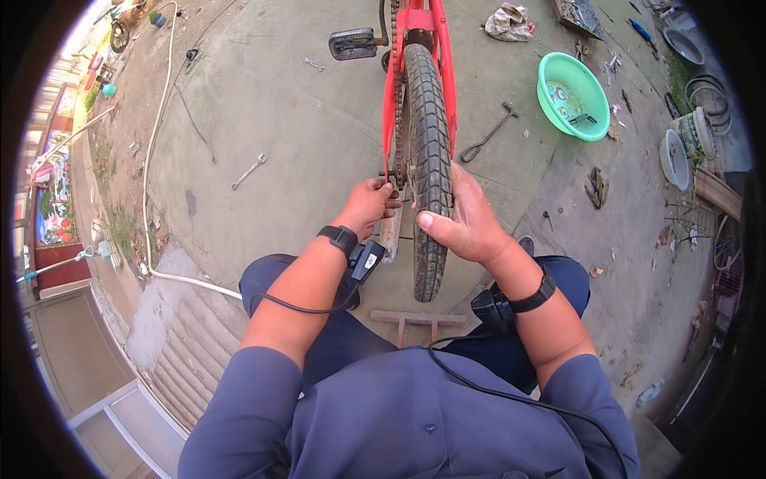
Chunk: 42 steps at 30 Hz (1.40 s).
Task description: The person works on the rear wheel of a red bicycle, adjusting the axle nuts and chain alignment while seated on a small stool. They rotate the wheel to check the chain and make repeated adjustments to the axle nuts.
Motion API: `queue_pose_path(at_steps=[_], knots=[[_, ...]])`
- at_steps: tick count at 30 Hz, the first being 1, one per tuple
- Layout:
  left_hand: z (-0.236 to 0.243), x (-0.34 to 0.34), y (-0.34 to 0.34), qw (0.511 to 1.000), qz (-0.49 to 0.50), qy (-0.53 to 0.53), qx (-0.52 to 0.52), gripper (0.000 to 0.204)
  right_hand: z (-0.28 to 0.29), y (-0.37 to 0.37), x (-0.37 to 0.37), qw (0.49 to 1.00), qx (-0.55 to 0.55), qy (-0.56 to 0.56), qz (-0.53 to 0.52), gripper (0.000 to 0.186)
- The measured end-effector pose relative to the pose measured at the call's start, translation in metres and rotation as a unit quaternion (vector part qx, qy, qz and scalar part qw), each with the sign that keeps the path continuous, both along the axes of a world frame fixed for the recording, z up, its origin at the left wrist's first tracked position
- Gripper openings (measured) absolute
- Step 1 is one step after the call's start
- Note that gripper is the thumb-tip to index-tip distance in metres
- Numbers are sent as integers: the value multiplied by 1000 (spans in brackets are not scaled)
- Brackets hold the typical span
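A red bicycle frame (448,88) points toward me, with its chain (398,88) and black pedal (351,44) on the left. My left hand (369,206) is closed at the left frame end beside the rear axle (390,175); what its fingertips hold is partly hidden. My right hand (467,219) grips the knobby tire (428,136) from the right, thumb across the tread. Under the wheel, a worn metal bar (393,231) runs toward me, with a metal crosspiece (418,318) nearer my body.
Wrenches (248,172), (313,65) and a bent tool (489,132) lie on concrete. A green basin (574,96), white buckets (693,136), a dirty cloth (511,22) and coiled hoses (706,102) are right. A pale hose (191,283) crosses the left side, near steps (179,343).
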<state>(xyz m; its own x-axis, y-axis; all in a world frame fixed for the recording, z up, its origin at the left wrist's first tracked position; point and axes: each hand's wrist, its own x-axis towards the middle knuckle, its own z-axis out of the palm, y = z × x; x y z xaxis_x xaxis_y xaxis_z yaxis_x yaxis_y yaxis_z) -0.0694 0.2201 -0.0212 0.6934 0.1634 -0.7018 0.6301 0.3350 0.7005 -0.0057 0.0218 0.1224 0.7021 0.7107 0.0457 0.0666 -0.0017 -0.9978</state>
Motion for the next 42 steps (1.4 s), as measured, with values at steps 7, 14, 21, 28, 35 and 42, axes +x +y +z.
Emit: queue_pose_path(at_steps=[7,14,21,28,35,42], knots=[[0,0,1,1000,2,0,-8,28,-1,0,1,1000,4,-29,-1,62],[15,7,14,966,65,0,250,44,-6,-4,2,993,-49,-101,-22,59],[99,90,52,865,90,-246,428,34,-8,-3,1,990,-55,-127,-27,57],[158,198,58,793,12,-281,540,45,-1,-2,1,991,-66,-113,-22,56],[160,228,56,774,14,-239,587,38,-1,-4,3,989,-93,-116,3,66],[151,235,63,770,61,-283,569,34,-4,-3,8,992,-65,-111,17,71]])
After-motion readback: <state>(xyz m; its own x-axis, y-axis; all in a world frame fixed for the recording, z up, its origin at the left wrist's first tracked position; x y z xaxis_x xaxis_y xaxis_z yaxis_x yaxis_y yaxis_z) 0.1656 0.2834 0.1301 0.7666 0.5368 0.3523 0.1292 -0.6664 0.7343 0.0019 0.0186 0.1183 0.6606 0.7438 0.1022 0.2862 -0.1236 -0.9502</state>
